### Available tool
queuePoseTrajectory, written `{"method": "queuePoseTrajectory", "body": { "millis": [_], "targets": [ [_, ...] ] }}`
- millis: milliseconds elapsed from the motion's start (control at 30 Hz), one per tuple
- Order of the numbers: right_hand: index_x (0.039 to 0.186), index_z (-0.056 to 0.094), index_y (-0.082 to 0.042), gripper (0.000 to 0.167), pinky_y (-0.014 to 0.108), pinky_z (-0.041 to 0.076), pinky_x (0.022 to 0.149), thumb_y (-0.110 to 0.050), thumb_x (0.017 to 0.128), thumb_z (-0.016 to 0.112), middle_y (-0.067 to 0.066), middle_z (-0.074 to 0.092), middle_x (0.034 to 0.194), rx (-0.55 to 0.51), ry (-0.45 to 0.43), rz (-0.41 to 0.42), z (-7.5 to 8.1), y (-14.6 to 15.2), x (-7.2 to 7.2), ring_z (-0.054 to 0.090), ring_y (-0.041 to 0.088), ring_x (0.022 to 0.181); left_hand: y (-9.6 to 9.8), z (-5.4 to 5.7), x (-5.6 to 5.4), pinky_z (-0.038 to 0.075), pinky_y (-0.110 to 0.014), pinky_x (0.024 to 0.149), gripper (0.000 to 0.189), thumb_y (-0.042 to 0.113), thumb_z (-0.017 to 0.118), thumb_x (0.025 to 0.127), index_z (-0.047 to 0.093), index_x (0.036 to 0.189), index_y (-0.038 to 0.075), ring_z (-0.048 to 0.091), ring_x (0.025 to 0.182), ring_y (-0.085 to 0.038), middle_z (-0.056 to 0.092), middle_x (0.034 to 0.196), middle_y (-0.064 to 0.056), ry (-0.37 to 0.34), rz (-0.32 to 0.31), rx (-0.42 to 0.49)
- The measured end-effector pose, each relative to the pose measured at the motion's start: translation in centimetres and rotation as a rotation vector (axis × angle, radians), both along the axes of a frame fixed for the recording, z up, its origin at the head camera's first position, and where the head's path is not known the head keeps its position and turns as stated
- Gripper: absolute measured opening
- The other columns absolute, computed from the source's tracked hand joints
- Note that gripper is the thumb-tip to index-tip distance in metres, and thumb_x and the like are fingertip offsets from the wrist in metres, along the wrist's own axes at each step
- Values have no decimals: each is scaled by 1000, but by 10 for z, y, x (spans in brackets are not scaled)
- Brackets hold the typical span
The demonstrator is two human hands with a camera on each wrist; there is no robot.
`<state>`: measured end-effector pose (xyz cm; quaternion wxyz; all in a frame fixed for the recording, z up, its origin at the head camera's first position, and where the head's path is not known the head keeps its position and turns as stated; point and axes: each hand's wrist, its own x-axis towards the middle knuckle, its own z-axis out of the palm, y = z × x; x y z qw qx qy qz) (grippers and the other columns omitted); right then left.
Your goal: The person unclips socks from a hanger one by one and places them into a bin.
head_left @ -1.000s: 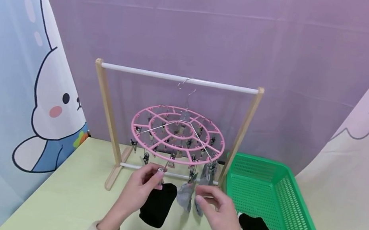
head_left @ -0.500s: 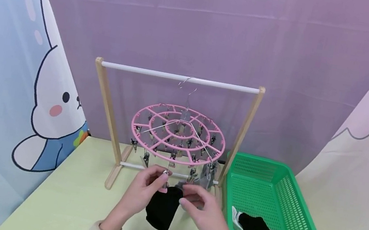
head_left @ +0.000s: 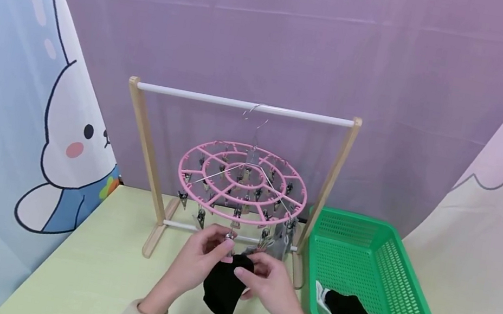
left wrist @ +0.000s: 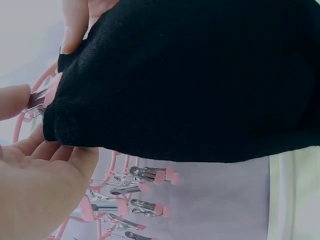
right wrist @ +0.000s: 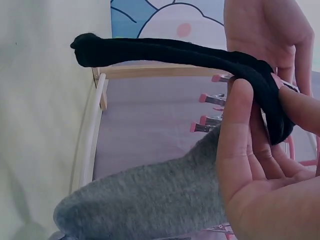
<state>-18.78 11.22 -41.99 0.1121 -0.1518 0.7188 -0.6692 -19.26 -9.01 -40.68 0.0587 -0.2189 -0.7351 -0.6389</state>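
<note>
A black sock hangs below the front rim of a pink round clip hanger. My left hand pinches a metal clip with pink tips at the sock's top edge, its thumb on the clip's handle. On the sock's upper right corner, my right hand holds the fabric between thumb and fingers. Beside it hangs a grey sock, clipped to the hanger and partly hidden behind my right hand in the head view.
The hanger hooks onto a white rod of a wooden-legged rack. To the right stands a green basket with a black sock and something white inside. Several other clips dangle from the hanger.
My right hand has moved left from beside the grey socks and taken hold of the black sock's corner. My left hand, the clip and the sock have shifted slightly right.
</note>
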Motion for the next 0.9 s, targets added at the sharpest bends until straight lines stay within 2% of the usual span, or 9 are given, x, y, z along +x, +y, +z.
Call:
{"method": "queuePoseTrajectory", "body": {
  "millis": [167,433,767,833,900],
  "targets": [
    [110,69,5,27,34,61,64,-17,94,74,8,72,91,34,29,8,1,-3,0,70,20,77,3,1,-1,61,-35,78,29,14,59,104,60,124,-8,68,83,-23,64,98,-19,25,6,-22],
    [108,70,2,23,36,61,65,-16,94,73,8,72,92,86,67,5,1,-4,-1,71,23,76,7,2,-3,61,-33,77,26,16,61,103,63,124,-1,69,84,-35,64,98,-15,13,44,-53],
    [104,70,2,19,40,61,64,-15,96,71,9,73,93,140,124,23,1,-1,-2,70,22,74,10,5,-4,62,-36,72,23,17,66,100,65,114,-1,66,85,-27,63,96,-13,-18,92,-38],
    [104,70,2,18,43,61,65,-15,96,71,9,73,93,145,136,24,1,-1,-2,70,21,74,11,5,-4,62,-36,72,23,17,66,101,64,113,-3,66,85,-29,63,95,-13,-13,88,-36],
    [103,70,2,17,40,61,63,-14,96,71,10,73,92,154,152,19,1,-2,-1,70,21,73,11,4,-4,62,-35,72,21,16,65,101,63,111,-3,65,85,-32,62,95,-13,4,80,-32]
  ]
}}
